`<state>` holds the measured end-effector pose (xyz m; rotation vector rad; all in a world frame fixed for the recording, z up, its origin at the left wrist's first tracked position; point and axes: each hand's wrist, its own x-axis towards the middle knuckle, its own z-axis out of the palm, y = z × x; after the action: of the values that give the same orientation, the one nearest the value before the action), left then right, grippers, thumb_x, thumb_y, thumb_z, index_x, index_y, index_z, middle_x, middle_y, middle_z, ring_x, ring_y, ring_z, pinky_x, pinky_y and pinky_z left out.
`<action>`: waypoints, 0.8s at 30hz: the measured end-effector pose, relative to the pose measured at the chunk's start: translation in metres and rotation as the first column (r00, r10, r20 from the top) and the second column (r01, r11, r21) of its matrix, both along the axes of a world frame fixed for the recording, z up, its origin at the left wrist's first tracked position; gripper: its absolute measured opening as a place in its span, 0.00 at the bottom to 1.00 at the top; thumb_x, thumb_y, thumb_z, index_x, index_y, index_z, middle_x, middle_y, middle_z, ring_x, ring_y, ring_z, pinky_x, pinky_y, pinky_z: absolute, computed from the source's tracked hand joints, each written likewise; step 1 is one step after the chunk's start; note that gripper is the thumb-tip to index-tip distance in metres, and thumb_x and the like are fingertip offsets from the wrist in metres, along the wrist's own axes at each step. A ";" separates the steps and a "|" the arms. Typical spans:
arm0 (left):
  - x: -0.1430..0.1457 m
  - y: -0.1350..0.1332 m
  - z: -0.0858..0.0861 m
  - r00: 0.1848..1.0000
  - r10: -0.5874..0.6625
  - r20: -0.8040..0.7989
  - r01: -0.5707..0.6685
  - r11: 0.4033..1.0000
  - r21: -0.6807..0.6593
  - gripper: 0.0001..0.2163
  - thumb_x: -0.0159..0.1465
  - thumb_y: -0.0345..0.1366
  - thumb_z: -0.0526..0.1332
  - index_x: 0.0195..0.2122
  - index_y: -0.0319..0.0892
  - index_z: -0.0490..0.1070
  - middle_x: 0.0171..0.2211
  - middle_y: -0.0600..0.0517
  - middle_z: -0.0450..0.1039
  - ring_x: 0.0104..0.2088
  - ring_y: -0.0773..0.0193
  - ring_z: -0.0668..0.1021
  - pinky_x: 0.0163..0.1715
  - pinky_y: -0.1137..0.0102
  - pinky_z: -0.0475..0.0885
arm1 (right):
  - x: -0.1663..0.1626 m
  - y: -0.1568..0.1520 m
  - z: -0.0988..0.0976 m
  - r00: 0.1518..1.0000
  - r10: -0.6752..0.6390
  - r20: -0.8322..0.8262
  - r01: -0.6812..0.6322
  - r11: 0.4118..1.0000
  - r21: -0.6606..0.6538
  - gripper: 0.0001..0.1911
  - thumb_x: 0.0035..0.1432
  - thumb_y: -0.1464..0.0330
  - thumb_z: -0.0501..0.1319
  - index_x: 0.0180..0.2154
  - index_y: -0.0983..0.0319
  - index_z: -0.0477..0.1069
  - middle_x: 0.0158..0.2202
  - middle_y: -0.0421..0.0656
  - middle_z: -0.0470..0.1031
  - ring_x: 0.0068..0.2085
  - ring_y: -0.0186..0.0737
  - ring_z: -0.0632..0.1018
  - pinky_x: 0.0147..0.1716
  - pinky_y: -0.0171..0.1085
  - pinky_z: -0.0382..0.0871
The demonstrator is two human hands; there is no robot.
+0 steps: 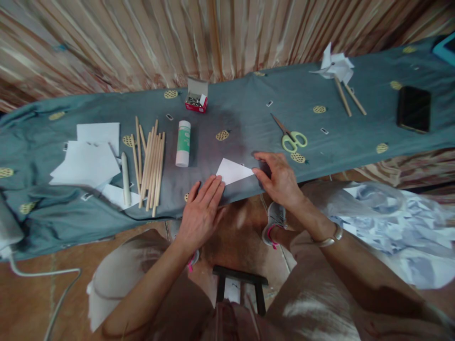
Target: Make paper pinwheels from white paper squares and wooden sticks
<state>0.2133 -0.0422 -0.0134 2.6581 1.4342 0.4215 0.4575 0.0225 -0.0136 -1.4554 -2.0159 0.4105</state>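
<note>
A small folded white piece of paper (232,172), tapering to a point on its right, lies near the front edge of the cloth-covered table. My left hand (202,208) rests with outstretched fingers, their tips touching the paper's lower left corner. At the pointed end, the thumb of my right hand (279,180) touches the tip, while its index finger is stretched out apart from the thumb. Beyond my right hand lie scissors (293,139) with light green handles. Up and left of the paper is a white and green glue stick (184,144).
Left of the glue stick lie several wooden sticks (151,166), a white pointed tool (125,177) and white paper sheets (85,163). An open red box of small metal pieces (196,102) stands behind. Paper pinwheels (337,68) and a phone (414,109) lie right; a plastic bag of paper scraps (398,222) sits below.
</note>
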 end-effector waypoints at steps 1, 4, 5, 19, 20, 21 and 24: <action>-0.005 -0.002 0.000 1.000 0.007 0.002 -0.007 1.000 0.003 0.24 0.70 0.36 0.54 0.66 0.37 0.58 0.65 0.39 0.64 0.67 0.50 0.65 0.65 0.52 0.58 | 0.001 0.000 0.000 1.000 0.000 0.001 0.000 1.000 -0.009 0.16 0.63 0.65 0.58 0.52 0.61 0.71 0.48 0.50 0.78 0.50 0.52 0.75 0.53 0.51 0.67; -0.019 -0.007 -0.002 1.000 0.019 0.025 -0.020 0.999 0.028 0.25 0.69 0.35 0.56 0.67 0.39 0.57 0.65 0.40 0.65 0.66 0.50 0.65 0.64 0.51 0.59 | 0.002 0.000 0.001 1.000 0.012 0.001 -0.012 1.000 -0.020 0.15 0.64 0.64 0.57 0.51 0.59 0.71 0.50 0.50 0.78 0.52 0.52 0.74 0.56 0.52 0.65; -0.023 -0.009 -0.002 0.999 0.021 0.032 -0.022 0.999 0.039 0.26 0.69 0.35 0.56 0.68 0.39 0.56 0.64 0.40 0.65 0.66 0.49 0.65 0.64 0.51 0.60 | 0.002 0.000 0.001 1.000 0.017 -0.001 -0.017 1.000 -0.021 0.15 0.64 0.64 0.57 0.51 0.59 0.71 0.51 0.49 0.77 0.52 0.52 0.74 0.57 0.52 0.65; -0.028 -0.013 0.001 0.998 0.046 0.039 -0.049 0.996 0.072 0.21 0.69 0.34 0.57 0.63 0.38 0.64 0.62 0.40 0.69 0.65 0.48 0.68 0.62 0.50 0.64 | -0.003 0.003 0.007 0.989 0.074 -0.129 -0.087 0.991 -0.105 0.13 0.65 0.66 0.54 0.42 0.58 0.77 0.52 0.48 0.77 0.53 0.48 0.75 0.57 0.52 0.65; -0.028 -0.013 0.001 0.998 0.045 0.043 -0.048 0.996 0.075 0.21 0.69 0.34 0.57 0.63 0.38 0.64 0.62 0.40 0.69 0.65 0.47 0.68 0.62 0.49 0.64 | -0.005 0.004 0.007 0.988 0.081 -0.130 -0.097 0.988 -0.119 0.11 0.63 0.65 0.57 0.41 0.58 0.77 0.52 0.48 0.77 0.54 0.49 0.74 0.57 0.53 0.64; -0.029 -0.014 0.001 0.998 0.045 0.053 -0.048 0.996 0.074 0.22 0.68 0.34 0.58 0.63 0.39 0.64 0.62 0.40 0.69 0.65 0.47 0.68 0.62 0.49 0.64 | -0.007 0.004 0.007 0.988 0.084 -0.133 -0.101 0.986 -0.132 0.08 0.61 0.65 0.60 0.39 0.58 0.77 0.53 0.48 0.76 0.54 0.50 0.74 0.57 0.53 0.64; -0.030 -0.015 0.000 0.988 0.060 0.140 -0.068 0.997 0.048 0.23 0.69 0.35 0.58 0.64 0.41 0.62 0.62 0.40 0.68 0.65 0.49 0.68 0.63 0.48 0.64 | -0.011 0.005 0.006 0.980 0.066 -0.188 -0.096 0.983 -0.154 0.03 0.55 0.69 0.63 0.33 0.58 0.76 0.53 0.48 0.77 0.54 0.50 0.75 0.57 0.53 0.64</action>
<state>0.1834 -0.0569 -0.0136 2.5698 1.4891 0.6456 0.4463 0.0277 -0.0078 -1.3785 -1.9358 0.7316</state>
